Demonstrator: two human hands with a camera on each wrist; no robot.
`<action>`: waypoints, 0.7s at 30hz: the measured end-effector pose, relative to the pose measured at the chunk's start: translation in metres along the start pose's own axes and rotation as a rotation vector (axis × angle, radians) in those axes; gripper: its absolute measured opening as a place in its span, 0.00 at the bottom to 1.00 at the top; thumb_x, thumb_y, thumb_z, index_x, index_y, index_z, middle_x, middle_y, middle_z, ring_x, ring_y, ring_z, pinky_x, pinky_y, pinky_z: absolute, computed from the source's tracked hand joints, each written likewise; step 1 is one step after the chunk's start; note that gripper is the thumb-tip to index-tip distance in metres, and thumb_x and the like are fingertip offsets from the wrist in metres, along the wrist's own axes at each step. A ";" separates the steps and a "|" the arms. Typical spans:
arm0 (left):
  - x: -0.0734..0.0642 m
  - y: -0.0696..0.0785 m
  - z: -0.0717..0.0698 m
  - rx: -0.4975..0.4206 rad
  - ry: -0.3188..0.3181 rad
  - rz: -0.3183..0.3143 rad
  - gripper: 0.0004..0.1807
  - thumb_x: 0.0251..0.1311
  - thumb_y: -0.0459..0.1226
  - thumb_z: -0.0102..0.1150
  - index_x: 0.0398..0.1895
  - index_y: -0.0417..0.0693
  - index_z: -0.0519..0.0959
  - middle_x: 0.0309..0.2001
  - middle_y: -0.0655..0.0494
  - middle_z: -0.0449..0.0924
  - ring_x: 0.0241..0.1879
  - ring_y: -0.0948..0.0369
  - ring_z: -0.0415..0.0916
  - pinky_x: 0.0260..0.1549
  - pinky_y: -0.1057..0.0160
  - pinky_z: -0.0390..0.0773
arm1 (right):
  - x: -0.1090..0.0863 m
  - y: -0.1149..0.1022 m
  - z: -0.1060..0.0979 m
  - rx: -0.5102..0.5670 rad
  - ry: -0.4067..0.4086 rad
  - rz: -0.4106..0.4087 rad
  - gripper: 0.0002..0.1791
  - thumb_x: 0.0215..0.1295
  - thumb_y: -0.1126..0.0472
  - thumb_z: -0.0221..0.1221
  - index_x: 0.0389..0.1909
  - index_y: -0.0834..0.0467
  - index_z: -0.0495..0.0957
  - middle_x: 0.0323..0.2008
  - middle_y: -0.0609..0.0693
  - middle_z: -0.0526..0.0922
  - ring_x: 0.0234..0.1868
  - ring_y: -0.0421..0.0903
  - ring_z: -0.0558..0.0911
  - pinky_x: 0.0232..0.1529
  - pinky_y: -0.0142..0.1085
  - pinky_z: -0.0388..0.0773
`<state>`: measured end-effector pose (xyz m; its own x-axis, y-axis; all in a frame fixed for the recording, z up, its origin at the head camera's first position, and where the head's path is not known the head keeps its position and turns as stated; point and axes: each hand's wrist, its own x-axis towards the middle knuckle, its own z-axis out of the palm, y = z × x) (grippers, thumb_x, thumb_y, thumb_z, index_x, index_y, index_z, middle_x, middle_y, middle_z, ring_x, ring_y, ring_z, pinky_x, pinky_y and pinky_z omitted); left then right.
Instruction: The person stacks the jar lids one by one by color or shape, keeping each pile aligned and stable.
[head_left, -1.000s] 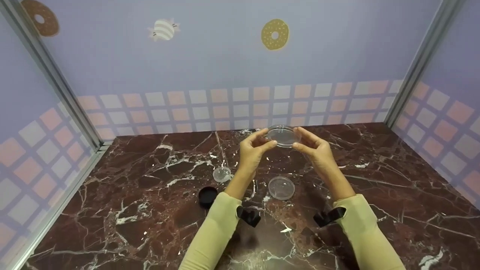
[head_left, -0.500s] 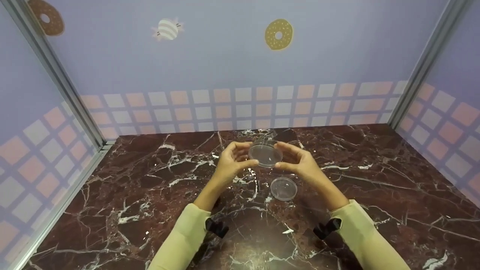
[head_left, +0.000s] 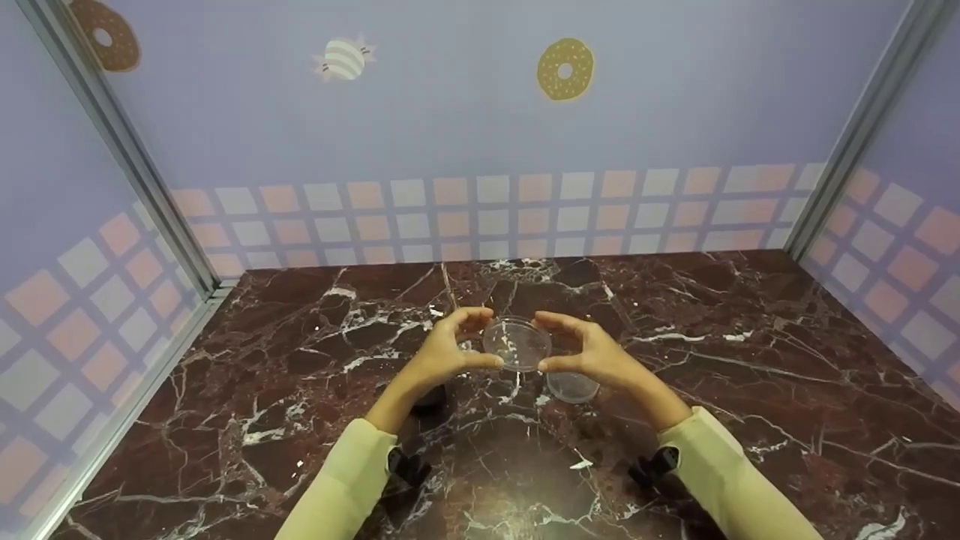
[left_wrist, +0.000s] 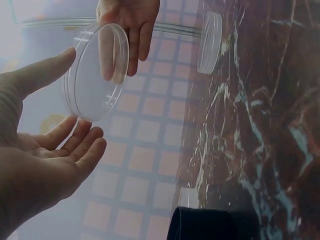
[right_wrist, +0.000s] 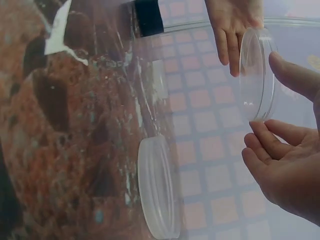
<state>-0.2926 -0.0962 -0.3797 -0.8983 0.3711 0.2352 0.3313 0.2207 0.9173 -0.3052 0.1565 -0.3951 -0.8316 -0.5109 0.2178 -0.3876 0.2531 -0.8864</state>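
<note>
A clear, round petri dish [head_left: 517,343] is held above the table between both hands. My left hand [head_left: 442,351] pinches its left edge, thumb on the near side and fingers on the far side. On the opposite edge my right hand [head_left: 596,358] has the same kind of pinch. Through the clear plastic in the left wrist view, the dish [left_wrist: 95,75] looks like two stacked round parts. Below, and partly hidden by the right hand, a second clear round dish or lid [head_left: 574,387] lies on the table.
A black round container [head_left: 430,401] stands on the marbled table [head_left: 300,427], partly behind the left wrist. Near it, the left wrist view catches a small clear container [left_wrist: 188,197]. Patterned walls [head_left: 465,97] enclose the back and sides.
Both hands have brought the petri dish down and to the left, nearer the table. The left forearm has swung left, and the small clear container is now largely covered in the head view.
</note>
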 end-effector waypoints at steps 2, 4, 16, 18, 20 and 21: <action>0.000 -0.002 -0.002 0.052 -0.028 0.004 0.39 0.42 0.31 0.74 0.61 0.33 0.70 0.57 0.37 0.74 0.60 0.42 0.71 0.67 0.44 0.66 | 0.000 0.002 0.001 0.003 -0.021 0.006 0.44 0.53 0.63 0.69 0.70 0.68 0.60 0.68 0.66 0.67 0.68 0.66 0.67 0.70 0.60 0.59; 0.000 -0.004 -0.004 0.105 -0.060 0.006 0.39 0.41 0.31 0.75 0.61 0.33 0.71 0.55 0.38 0.73 0.59 0.42 0.71 0.66 0.43 0.65 | 0.000 0.003 0.002 0.001 -0.046 0.018 0.45 0.53 0.63 0.69 0.70 0.68 0.60 0.68 0.66 0.67 0.69 0.66 0.66 0.70 0.59 0.59; -0.007 -0.022 -0.005 0.299 -0.203 -0.088 0.43 0.40 0.35 0.75 0.65 0.34 0.69 0.55 0.38 0.68 0.61 0.43 0.64 0.67 0.40 0.62 | 0.000 0.012 0.017 -0.056 -0.140 0.131 0.48 0.49 0.63 0.71 0.71 0.64 0.60 0.70 0.62 0.66 0.70 0.63 0.65 0.71 0.60 0.56; -0.008 -0.025 -0.005 0.351 -0.198 -0.090 0.43 0.39 0.37 0.76 0.64 0.35 0.70 0.54 0.40 0.69 0.61 0.45 0.63 0.66 0.39 0.63 | 0.001 0.012 0.018 -0.104 -0.152 0.116 0.47 0.49 0.61 0.71 0.71 0.64 0.60 0.69 0.62 0.67 0.70 0.63 0.65 0.71 0.61 0.56; -0.008 -0.026 -0.004 0.379 -0.200 -0.099 0.43 0.39 0.38 0.76 0.63 0.36 0.71 0.54 0.41 0.69 0.60 0.46 0.63 0.65 0.40 0.64 | 0.002 0.013 0.017 -0.127 -0.163 0.113 0.47 0.49 0.61 0.71 0.71 0.64 0.60 0.69 0.62 0.67 0.70 0.64 0.64 0.70 0.62 0.56; -0.008 -0.027 -0.003 0.389 -0.203 -0.100 0.42 0.39 0.38 0.76 0.62 0.36 0.72 0.54 0.42 0.69 0.59 0.47 0.63 0.64 0.41 0.65 | 0.002 0.014 0.017 -0.135 -0.169 0.112 0.47 0.49 0.61 0.71 0.71 0.64 0.61 0.69 0.62 0.68 0.70 0.64 0.64 0.70 0.62 0.56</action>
<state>-0.2955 -0.1077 -0.4048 -0.8695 0.4917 0.0477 0.3642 0.5729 0.7343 -0.3053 0.1450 -0.4136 -0.7984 -0.6009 0.0391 -0.3553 0.4176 -0.8362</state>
